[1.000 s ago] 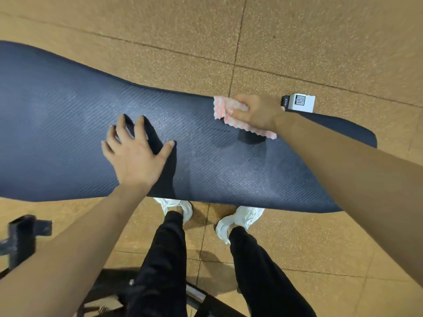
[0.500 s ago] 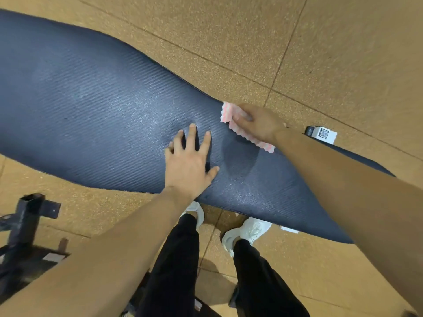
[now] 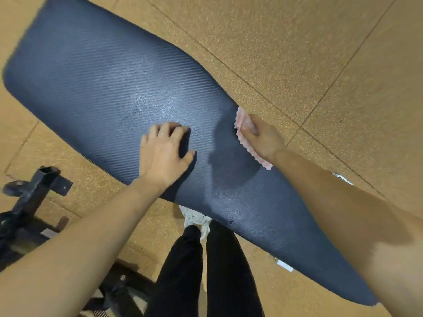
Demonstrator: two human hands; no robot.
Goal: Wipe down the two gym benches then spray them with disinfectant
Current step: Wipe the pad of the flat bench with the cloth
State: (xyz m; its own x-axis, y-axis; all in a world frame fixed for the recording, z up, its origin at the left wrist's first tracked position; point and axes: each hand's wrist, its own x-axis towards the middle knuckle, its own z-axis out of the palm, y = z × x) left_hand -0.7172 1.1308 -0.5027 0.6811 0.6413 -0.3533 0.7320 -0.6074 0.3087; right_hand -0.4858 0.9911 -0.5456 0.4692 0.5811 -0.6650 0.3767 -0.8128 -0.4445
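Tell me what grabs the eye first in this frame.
The long dark navy ribbed bench pad cuts diagonally across the frame, over tan speckled floor tiles. At its far edge the right hand holds a pink-and-white wavy-edged cloth against the pad, while the left hand rests on the pad's middle.

Bench pad [image 3: 96,83]: dark ribbed vinyl-like cover with a faint sheen. Cloth [image 3: 243,131] at its far edge: pink-white woven fabric. Floor [image 3: 297,53] around it: speckled, matt tiles. Frame [image 3: 34,191] beside it: matt black metal.
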